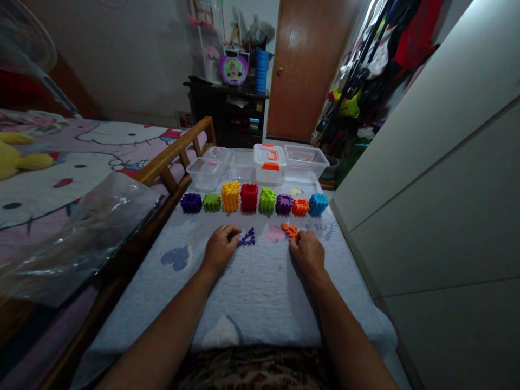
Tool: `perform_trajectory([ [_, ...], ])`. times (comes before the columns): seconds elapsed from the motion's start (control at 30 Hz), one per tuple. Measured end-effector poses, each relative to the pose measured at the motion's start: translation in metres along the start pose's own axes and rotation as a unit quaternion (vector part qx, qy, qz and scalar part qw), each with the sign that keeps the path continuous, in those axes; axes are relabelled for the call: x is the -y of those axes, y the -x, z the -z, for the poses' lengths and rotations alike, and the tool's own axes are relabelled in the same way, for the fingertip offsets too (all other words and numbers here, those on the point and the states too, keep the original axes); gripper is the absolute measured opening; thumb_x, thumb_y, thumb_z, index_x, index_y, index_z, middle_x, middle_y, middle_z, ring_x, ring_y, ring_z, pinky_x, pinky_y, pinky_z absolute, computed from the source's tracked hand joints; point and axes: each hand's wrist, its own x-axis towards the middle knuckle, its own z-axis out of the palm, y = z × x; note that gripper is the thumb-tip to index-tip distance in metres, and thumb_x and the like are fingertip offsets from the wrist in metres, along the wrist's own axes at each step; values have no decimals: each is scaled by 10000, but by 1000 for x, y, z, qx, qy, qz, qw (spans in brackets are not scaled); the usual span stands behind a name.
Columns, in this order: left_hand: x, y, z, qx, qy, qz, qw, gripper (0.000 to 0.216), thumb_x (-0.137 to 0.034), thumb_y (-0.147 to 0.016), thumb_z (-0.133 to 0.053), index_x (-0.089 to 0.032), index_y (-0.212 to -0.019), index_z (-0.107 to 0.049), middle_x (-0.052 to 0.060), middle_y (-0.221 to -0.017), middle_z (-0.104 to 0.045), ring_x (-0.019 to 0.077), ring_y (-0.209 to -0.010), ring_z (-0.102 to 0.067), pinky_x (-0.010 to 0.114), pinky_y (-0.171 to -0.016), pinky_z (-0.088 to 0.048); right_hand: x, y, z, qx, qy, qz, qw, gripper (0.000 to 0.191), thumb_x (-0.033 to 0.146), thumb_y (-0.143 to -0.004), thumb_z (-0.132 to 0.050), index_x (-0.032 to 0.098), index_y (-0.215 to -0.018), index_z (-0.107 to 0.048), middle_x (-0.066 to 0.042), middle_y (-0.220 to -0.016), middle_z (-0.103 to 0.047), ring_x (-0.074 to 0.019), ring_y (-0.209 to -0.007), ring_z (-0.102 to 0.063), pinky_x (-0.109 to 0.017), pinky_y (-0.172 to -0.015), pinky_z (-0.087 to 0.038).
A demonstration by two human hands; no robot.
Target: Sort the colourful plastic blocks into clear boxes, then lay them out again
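The purple triangular plastic piece (249, 238) is projecting over the cloth-covered worktop (260, 298) from the pinching fingers of the left hand (220, 250); the right hand (309, 253) is pinching an orange triangular one (290, 231). Beyond, eight colourful plastic blocks (249, 198) are standing before clear plastic boxes (304, 171).

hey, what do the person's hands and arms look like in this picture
The left hand and right hand are ungloved. The left forearm and right forearm show no sleeves, and neither wrist shows a watch or bracelet. Any rings are too small to tell. Dark, brown-patterned clothing shows between them.
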Motion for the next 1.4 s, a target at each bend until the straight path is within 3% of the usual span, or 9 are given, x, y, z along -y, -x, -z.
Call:
perform_trajectory([
  [0.63, 5, -1, -2, 0, -2, -3, 1000, 200, -265, -787, -512, -195, -868, -681, 57, -916, -681, 220, -908, -642, 358, -885, -495, -10, -6, -4, -32, -62, -19, 997, 147, 285, -873, -575, 175, -881, -671, -76, -925, -687, -175, -828, -610, -262, -680, -382],
  [0.93, -3, -1, 2, -1, 0, -2, 1000, 188, -256, -777, -510, -205, -839, -679, 45, -888, -683, 212, -883, -644, 341, -864, -505, -21, -59, 31, -121, -108, -63, 985, 218, 349, -839, -587, 166, -850, -705, -86, -872, -712, -191, -762, -622, -281, -668, -390],
  [1.13, -1, 0, 1, 2, 5, 7, 1000, 202, -280, -777, -511, -198, -855, -678, 45, -886, -677, 216, -886, -642, 347, -866, -501, -6, -89, 34, -97, -81, -117, 985, 254, 346, -841, -568, 164, -903, -733, -117, -899, -739, -219, -802, -667, -278, -658, -422],
  [1.4, 2, -1, -1, 2, 9, 1, 1000, 198, -276, -783, -517, -195, -855, -684, 46, -887, -675, 215, -883, -638, 347, -862, -497, 0, -98, 24, -70, -51, -134, 987, 262, 344, -856, -576, 151, -928, -738, -145, -937, -749, -235, -844, -691, -274, -662, -449],
])
